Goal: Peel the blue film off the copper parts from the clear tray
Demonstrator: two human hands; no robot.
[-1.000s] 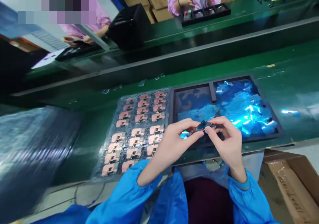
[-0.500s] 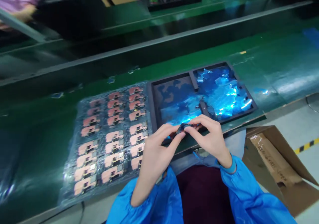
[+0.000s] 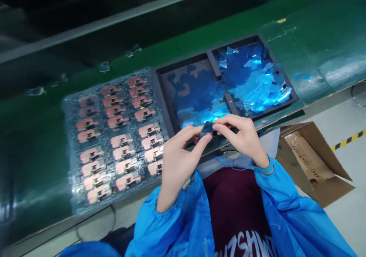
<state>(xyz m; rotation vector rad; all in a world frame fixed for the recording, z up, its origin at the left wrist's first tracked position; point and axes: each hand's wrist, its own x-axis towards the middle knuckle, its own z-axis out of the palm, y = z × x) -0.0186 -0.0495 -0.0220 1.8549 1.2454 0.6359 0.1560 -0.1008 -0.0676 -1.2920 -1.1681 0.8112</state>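
Observation:
My left hand [image 3: 178,156] and my right hand [image 3: 241,135] meet over the front edge of the bench. Between their fingertips is a small, flat, dark part [image 3: 209,126], pinched from both sides; fingers cover much of it and its exact kind is unclear. Just beyond them, a black divided tray [image 3: 165,104] holds many thin blue film pieces [image 3: 257,87] in its compartments. To the left lies a clear plastic tray [image 3: 68,135] with columns of pinkish circuit boards [image 3: 122,141] carrying dark and gold parts.
The green bench [image 3: 309,47] runs across the view. Small scraps [image 3: 104,66] lie along its back, and a blue film piece [image 3: 302,77] lies right of the black tray. An open cardboard box [image 3: 326,177] stands below on the right, near striped floor tape [image 3: 350,139].
The view has tilted down, so the bench and trays sit higher and the co-worker's area is out of view. Both hands still pinch the dark part, whose angle has shifted slightly.

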